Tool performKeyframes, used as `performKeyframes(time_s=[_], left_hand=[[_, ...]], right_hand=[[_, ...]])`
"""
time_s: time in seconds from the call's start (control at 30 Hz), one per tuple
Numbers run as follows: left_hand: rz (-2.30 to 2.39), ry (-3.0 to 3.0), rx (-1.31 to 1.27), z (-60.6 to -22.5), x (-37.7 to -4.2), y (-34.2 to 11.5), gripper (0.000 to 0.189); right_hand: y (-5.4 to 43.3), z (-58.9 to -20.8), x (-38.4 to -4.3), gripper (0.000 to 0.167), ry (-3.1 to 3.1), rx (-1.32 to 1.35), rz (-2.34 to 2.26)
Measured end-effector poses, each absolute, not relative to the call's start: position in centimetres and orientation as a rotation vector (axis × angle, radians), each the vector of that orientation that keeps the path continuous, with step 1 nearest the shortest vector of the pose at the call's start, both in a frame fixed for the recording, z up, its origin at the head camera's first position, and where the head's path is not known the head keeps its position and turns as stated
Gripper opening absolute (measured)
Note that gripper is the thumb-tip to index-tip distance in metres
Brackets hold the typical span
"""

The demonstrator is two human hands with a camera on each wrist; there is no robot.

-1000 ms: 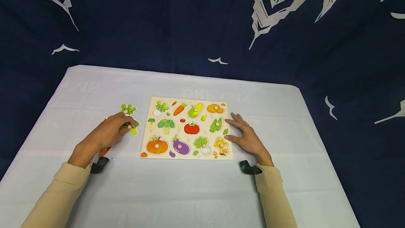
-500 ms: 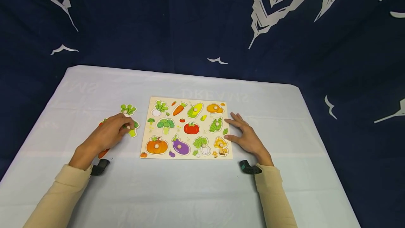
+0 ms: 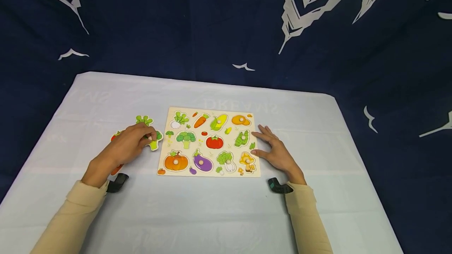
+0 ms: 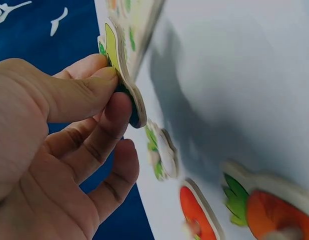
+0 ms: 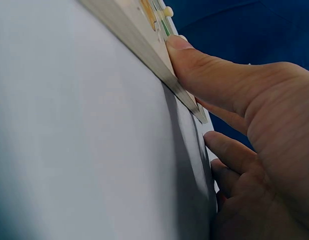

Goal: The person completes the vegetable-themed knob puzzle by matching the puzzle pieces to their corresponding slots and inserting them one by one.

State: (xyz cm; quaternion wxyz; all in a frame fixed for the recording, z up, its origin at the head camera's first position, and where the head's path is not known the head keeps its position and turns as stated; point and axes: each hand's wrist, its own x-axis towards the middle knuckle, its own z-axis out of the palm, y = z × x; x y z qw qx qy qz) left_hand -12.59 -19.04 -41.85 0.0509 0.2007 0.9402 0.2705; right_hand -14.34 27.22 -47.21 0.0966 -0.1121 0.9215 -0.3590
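My left hand (image 3: 128, 144) pinches a wooden broccoli puzzle piece (image 3: 155, 144) between thumb and fingers. In the left wrist view the broccoli piece (image 4: 134, 102) is tipped on edge above the white cloth. It hangs just left of the vegetable puzzle board (image 3: 226, 140). At that board's right edge rests my right hand (image 3: 273, 150), fingers extended. The right wrist view has its thumb (image 5: 194, 62) on the board's top face. Pumpkin, eggplant, corn and other knobbed pieces sit in the board; the broccoli, tomato, carrot and turnip spots show only printed pictures.
A turnip piece (image 3: 144, 120) lies beyond my left hand. A tomato piece (image 4: 197, 210) and a carrot piece (image 4: 269, 210) lie under that hand, mostly hidden in the head view. A dark blue curtain (image 3: 212, 30) hangs behind the white table (image 3: 197, 214).
My left hand has shifted right, carrying the broccoli piece off its place on the cloth toward the board's left edge. My right hand stays where it was.
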Motion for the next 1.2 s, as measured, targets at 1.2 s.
performKeyframes(time_s=[1.2], left_hand=[[0.695,2.723,0.674,-42.6,-15.6,-10.7,0.012]], right_hand=[[27.2,-47.0,-14.3,0.066,2.723,-0.330,-1.075]])
